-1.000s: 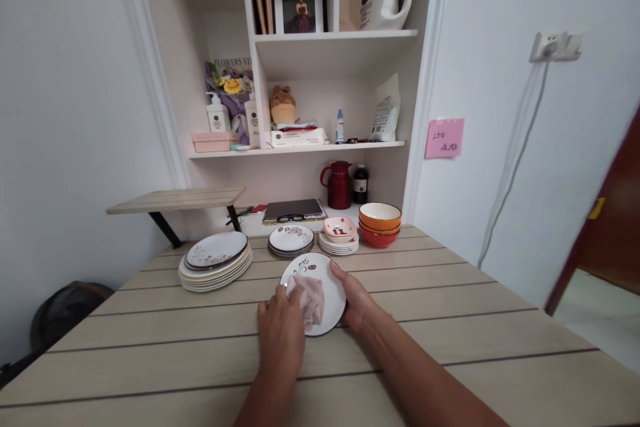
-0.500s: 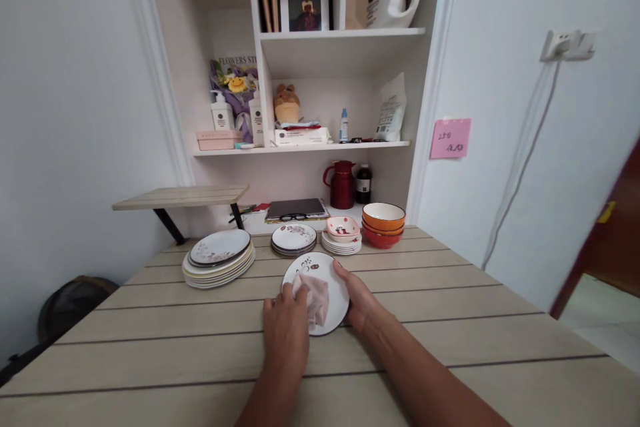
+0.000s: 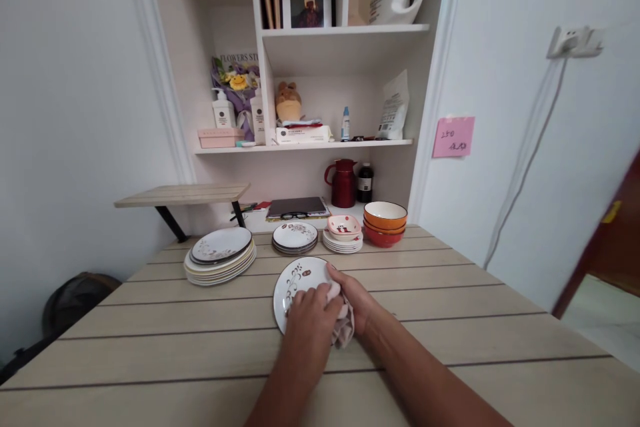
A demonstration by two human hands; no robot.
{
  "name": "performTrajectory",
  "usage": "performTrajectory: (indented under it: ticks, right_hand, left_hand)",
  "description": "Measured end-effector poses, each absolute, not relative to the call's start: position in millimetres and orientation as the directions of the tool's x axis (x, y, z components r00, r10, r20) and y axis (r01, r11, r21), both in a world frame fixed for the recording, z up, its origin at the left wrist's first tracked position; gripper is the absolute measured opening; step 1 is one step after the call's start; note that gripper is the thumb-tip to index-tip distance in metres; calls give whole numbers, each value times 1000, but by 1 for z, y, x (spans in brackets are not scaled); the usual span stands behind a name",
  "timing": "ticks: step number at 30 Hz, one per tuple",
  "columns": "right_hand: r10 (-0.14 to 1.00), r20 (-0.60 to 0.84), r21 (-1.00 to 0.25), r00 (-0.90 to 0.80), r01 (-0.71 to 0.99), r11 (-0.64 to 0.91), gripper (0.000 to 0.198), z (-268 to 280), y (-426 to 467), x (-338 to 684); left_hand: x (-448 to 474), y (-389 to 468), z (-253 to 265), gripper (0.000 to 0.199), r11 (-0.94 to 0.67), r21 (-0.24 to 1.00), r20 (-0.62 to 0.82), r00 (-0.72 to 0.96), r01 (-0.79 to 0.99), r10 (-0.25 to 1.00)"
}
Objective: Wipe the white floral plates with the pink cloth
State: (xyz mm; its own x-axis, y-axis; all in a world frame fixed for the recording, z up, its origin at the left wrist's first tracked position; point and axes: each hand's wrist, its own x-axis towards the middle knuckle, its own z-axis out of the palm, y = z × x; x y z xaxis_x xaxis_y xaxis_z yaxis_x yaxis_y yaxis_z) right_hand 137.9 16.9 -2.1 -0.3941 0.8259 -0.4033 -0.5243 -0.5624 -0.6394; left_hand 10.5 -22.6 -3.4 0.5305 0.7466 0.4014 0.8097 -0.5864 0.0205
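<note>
A white plate [image 3: 286, 290] with a brown floral pattern and dark rim is tilted up over the table, its right side in my right hand [image 3: 356, 300]. The thumb lies over the rim and the other fingers are hidden behind. My left hand [image 3: 313, 320] is closed on a pale pink cloth [image 3: 344, 328], pressing it against the plate's right part. Part of the cloth hangs below the lower right rim. Beyond the plate stands a short stack of matching small plates [image 3: 295, 237].
A stack of larger plates [image 3: 220, 257] stands at left. Small square bowls on saucers [image 3: 343, 242] and stacked orange and red bowls [image 3: 384, 223] stand at the back right. Behind are a red jug [image 3: 343, 183], a laptop [image 3: 296, 207] and a raised wooden shelf [image 3: 183, 195].
My left hand has moved right across the plate with the cloth, from its middle to its right edge. The plate has shifted slightly left, and its pattern shows more on the left.
</note>
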Motion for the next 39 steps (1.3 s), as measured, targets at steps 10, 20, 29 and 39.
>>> performTrajectory:
  ticks: [10,20,29,39]
  right_hand:
    - [892,-273,-682,-360,-582,-443,41,-3,16,134]
    - [902,-311,-620,-300,-655,-432,60,-4,24,148]
    - [879,-294,-619,-374,-627,-474,48,-5,20,141]
    - [905,-270,-661,-328,-621,-422,53,-8,23,139]
  left_hand:
    - [-7,-16,11,41,-342,166,511,215,925,832]
    - [-9,-11,4,27,-237,139,524,132,962,842]
    - [3,-17,0,31,-505,142,489,384,851,783]
    - [-14,-7,4,34,-250,197,460,136,948,877]
